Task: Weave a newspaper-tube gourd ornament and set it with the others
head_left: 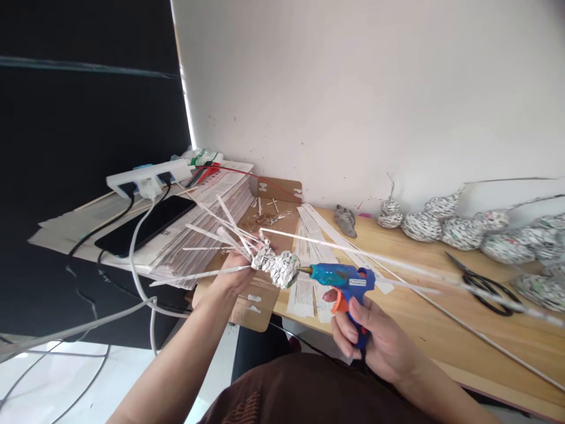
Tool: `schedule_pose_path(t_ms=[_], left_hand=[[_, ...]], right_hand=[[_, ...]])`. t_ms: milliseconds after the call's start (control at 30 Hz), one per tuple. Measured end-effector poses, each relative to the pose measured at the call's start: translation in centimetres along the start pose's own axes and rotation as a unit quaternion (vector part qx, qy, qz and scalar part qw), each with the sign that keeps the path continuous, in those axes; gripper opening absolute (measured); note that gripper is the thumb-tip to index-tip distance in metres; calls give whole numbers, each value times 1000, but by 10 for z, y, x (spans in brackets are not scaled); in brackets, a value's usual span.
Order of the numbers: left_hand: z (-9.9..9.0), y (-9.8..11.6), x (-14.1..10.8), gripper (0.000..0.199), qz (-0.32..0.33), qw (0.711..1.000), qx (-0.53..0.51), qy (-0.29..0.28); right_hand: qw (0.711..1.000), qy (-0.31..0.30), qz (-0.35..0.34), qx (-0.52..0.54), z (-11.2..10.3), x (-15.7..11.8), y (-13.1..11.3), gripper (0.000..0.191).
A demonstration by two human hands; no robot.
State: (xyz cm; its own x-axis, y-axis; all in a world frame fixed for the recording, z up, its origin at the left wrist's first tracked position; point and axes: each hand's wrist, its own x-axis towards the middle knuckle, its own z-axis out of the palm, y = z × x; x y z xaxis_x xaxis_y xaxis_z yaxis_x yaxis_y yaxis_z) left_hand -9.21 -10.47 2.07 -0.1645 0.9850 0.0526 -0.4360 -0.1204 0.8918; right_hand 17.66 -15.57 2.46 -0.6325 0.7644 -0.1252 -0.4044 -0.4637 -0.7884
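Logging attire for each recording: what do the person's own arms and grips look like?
The left grip and right grip wear no gloves. No sleeve, watch or bracelet shows on the left forearm or the right forearm. Between them, a dark brown garment with some fringe shows.

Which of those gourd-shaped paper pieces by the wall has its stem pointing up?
The leftmost piece, beside the grey lump; the other visible stems run off rightward instead.
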Motion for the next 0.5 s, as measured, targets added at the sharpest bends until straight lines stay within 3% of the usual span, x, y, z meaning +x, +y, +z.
schedule_pose_path(t_ms=[133,300,500], left_hand=[[0,-7,-2,36,-47,998,22,-22],[3,-10,-6,33,-127,986,12,-107],[11,-8,-5,28,-146,981,11,-125]], right_hand=[[999,-49,11,3,2,-4,1,41],[974,41,-68,-214,8,-13,-24,48],[909,112,-89,-391,13,-22,-34,32]])
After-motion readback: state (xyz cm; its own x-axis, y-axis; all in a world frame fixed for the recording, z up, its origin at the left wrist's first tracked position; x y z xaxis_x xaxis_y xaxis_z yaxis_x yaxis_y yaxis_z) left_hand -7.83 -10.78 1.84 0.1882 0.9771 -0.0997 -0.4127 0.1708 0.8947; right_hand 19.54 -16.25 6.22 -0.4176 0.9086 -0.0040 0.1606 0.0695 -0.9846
